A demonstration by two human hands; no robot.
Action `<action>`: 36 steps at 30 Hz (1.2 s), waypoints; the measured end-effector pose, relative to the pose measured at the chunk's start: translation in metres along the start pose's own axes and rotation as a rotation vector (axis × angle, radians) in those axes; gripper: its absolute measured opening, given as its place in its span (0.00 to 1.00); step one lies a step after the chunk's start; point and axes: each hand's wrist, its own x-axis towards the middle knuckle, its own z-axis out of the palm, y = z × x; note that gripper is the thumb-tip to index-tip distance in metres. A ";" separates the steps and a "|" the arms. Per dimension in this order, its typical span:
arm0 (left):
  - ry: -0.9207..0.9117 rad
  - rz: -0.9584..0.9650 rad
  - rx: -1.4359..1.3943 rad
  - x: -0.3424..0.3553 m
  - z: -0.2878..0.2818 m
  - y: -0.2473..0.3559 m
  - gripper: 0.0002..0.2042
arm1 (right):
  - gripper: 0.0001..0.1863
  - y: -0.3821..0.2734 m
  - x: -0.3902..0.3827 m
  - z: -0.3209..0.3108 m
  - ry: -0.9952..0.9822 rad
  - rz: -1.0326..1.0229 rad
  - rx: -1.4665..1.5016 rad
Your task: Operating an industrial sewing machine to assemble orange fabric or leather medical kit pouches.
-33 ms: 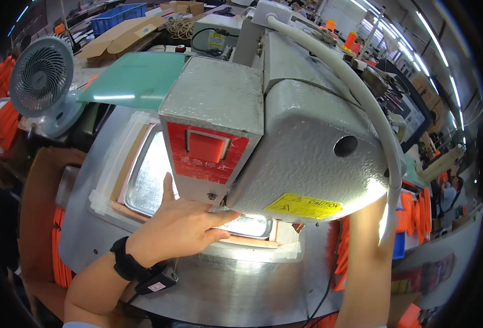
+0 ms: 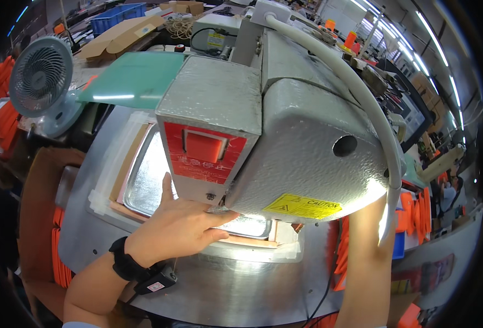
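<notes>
Left wrist: wearing a black wrist strap with a small black clip-on tag hanging below it, nearest the lower edge.
Left hand: lying palm down on the near rim of the shiny pressed-metal tray, fingers spread apart and flat, clamping on nothing, thumb pointing up along the tray.
Fingertips: reaching rightward under the grey hammered-metal machine head, just touching the lit strip of tray beneath it.
Tray position: sitting in a pinkish-brown frame on the grey steel table, long axis running left to right, stretching away from the fingers up and to the left, right end hiding under the head.
Right forearm: rising past the right side of the head; hand hiding behind the housing, so fingers cannot be told.
Nearer hand: left, already touching the tray.
Red panel with raised red button: facing forward on the head, directly above the left hand.
White curved hose: arching over the housing.
Farther off: green sheet, grey desk fan, blue crate.
</notes>
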 end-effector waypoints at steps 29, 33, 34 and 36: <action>0.082 0.048 0.019 0.000 0.003 0.000 0.16 | 0.24 -0.012 0.007 0.000 -0.018 -0.003 0.004; 0.065 0.046 -0.021 -0.002 0.003 0.002 0.17 | 0.24 -0.013 0.005 -0.001 -0.018 0.005 -0.001; 0.063 0.021 -0.008 -0.003 0.004 0.000 0.17 | 0.24 -0.007 0.007 0.005 -0.038 0.003 0.016; 0.048 0.004 0.010 -0.003 0.005 -0.001 0.18 | 0.24 -0.004 0.011 0.008 -0.050 -0.001 0.023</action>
